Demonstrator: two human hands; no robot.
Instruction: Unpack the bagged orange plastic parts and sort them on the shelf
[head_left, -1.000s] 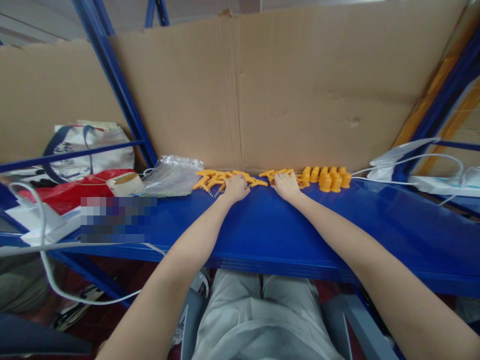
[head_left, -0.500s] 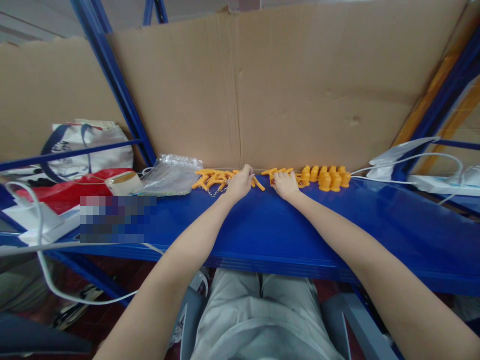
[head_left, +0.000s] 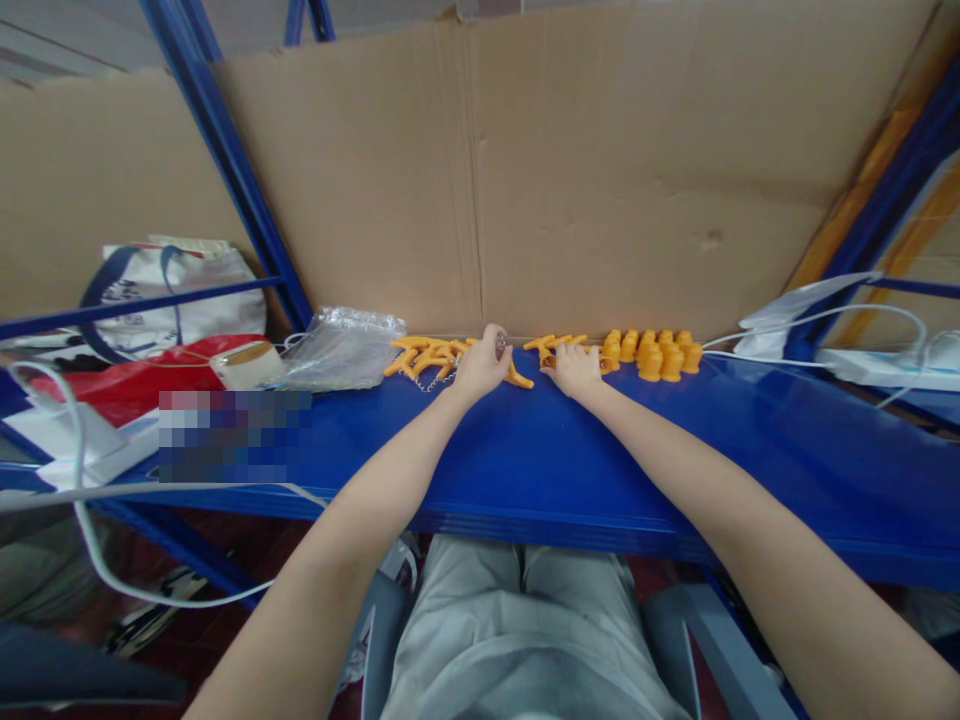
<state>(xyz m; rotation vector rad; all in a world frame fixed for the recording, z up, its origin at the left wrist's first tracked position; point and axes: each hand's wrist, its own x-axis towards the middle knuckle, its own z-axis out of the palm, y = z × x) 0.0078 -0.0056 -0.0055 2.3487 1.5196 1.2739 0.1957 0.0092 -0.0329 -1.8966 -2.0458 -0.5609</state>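
Note:
My left hand (head_left: 481, 368) is pinched around a small metal chain (head_left: 501, 345), just above the table by the cardboard. An orange branch-shaped piece (head_left: 519, 378) shows beneath its fingers; whether it hangs from that chain I cannot tell. Left of this hand lies a pile of orange branch-shaped pieces (head_left: 420, 357) with metal chains. My right hand (head_left: 576, 372) lies with fingers outstretched over more orange pieces (head_left: 551, 342), touching them; what sits under the palm is hidden. To its right, several orange rounded figures (head_left: 660, 358) stand upright in rows.
Cardboard (head_left: 600, 180) walls off the back of the blue table (head_left: 510, 460). A clear plastic bag (head_left: 341, 350) lies left of the pile, beside a red bag (head_left: 150, 380) and a tape roll (head_left: 247, 362). White cables (head_left: 825, 322) and a power strip (head_left: 892, 370) are at the right.
My left hand has turned from palm-down on the pile to a raised pinch, with a metal chain now showing at its fingers. My right hand has stayed in place.

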